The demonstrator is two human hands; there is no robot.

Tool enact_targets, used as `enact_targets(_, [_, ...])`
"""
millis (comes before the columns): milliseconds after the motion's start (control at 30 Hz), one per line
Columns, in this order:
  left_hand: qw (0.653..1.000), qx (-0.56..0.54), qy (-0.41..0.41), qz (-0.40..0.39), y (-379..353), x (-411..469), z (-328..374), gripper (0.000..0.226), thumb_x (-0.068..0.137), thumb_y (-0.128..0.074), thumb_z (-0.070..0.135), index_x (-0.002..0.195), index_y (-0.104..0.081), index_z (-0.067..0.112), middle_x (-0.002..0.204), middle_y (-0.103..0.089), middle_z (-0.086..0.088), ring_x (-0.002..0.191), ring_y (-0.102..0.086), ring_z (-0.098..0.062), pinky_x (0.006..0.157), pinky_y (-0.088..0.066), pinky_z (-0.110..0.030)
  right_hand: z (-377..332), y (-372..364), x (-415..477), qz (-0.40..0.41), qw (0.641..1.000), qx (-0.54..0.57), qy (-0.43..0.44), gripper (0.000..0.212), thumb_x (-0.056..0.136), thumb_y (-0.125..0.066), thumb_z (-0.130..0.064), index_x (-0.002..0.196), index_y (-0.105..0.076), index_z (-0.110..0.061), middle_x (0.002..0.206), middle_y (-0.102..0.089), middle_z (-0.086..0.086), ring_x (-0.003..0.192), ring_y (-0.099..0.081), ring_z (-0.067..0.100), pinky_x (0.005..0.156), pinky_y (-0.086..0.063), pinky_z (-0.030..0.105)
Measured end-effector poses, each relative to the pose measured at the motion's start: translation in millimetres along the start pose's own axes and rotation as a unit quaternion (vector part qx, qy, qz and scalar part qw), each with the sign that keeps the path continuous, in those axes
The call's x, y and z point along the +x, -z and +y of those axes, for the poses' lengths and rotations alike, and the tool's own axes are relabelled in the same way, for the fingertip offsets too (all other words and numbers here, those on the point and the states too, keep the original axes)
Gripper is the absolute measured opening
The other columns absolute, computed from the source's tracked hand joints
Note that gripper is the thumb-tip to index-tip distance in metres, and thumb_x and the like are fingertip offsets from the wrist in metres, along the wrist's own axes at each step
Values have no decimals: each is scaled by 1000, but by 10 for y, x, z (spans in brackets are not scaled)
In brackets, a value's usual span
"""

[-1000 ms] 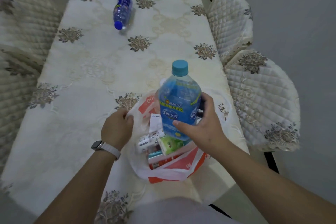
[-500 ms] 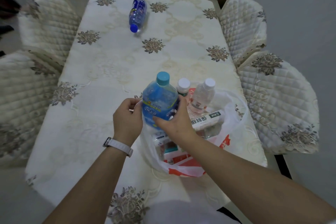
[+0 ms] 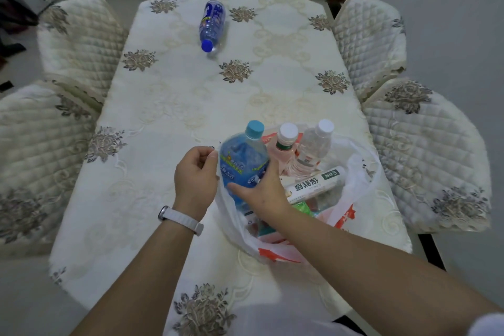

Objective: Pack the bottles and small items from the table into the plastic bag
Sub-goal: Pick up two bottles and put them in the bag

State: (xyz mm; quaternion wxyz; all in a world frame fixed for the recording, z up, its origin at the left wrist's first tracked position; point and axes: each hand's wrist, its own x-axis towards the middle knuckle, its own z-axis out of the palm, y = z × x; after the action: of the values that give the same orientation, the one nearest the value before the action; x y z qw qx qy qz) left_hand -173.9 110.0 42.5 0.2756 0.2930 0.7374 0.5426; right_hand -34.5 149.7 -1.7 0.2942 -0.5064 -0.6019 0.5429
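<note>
Both hands are closed: right hand [image 3: 263, 192] grips the blue bottle [image 3: 241, 158], left hand [image 3: 195, 175] pinches the plastic bag [image 3: 357, 172] at its rim.

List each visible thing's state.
Plastic bag: open, left hand holds rim.
Teal-capped bottle: upright, gripped by right hand, partly in bag.
Pink bottle: upright, capped, in bag.
Clear bottle: upright, capped, in bag.
Cling-film box: lying in bag.
Blue-capped bottle: lying on table.
</note>
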Motion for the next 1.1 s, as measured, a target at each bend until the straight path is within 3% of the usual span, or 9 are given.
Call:
enact_targets(167, [1000, 2, -10, -18, -24, -13, 39, 18, 95, -60, 18, 80, -61, 27, 73, -63, 3, 62, -56, -13, 61, -56, -38, 197, -124, -59, -18, 997, -68, -25, 78, 67, -83, -39, 124, -31, -31, 122, -50, -8, 109, -56, 7, 92, -53, 39])
enact_targets(267, [1000, 3, -12, -22, -9, -13, 38, 15, 94, -61, 19, 82, -62, 26, 75, -64, 3, 62, -56, -11, 62, -55, -36, 186, -67, -123, -26, 996, -83, -24, 76, 69, -84, -33, 123, -31, -31, 125, -47, -6, 111, -53, 8, 92, -53, 36])
enact_targets(367, [1000, -7, -4, -29, -6, -47, 32, 10, 94, -61, 18, 85, -64, 22, 77, -64, 1, 62, -56, -7, 61, -55, -34, 104, 17, -141, -23, 996, -80, 10, 75, 65, -81, -42, 125, -36, -31, 124, -48, -5, 113, -52, 8, 93, -52, 36])
enact_targets(567, [999, 9, 17, -30, 27, -69, 36, 7, 94, -61, 18, 94, -66, 14, 84, -66, -1, 69, -60, -10, 65, -57, -32, -34, 139, -106, -50, 970, -236, 38, 80, 64, -78, -56, 127, -37, -29, 125, -50, -8, 108, -54, 12, 86, -51, 36])
enact_targets(667, [999, 31, 15, -34, 72, -104, 18, 11, 94, -62, 23, 98, -68, 15, 88, -69, 2, 78, -64, -14, 74, -57, -35, -69, 193, -115, -78, 972, -221, 30, 83, 63, -82, -53, 128, -37, -29, 126, -50, -7, 113, -53, 12, 91, -48, 33])
enact_targets(833, [995, 92, -27, -37, 183, -357, 44, 19, 92, -64, 28, 109, -65, 22, 96, -67, 6, 77, -59, -4, 66, -45, -19, -119, 409, -208, -111, 963, -240, 40, 96, 72, -79, -49, 148, -27, -20, 146, -43, 1, 131, -43, 17, 106, -39, 34])
enact_targets(933, [992, 117, -26, -26, 248, -540, 38, 28, 92, -64, 23, 120, -61, 20, 110, -64, 3, 89, -60, -6, 71, -45, -18, -202, 553, -330, -123, 955, -265, 53, 87, 82, -70, -52, 151, -25, -22, 153, -36, 1, 136, -39, 17, 111, -35, 37])
enact_targets(1100, [988, 154, -27, -8, 346, -990, 108, 31, 93, -63, 23, 123, -58, 22, 123, -60, 3, 105, -58, -12, 86, -45, -27, -334, 844, -653, -124, 930, -319, 133, 64, 91, -58, -50, 145, -38, -24, 145, -44, -1, 130, -44, 18, 106, -40, 38])
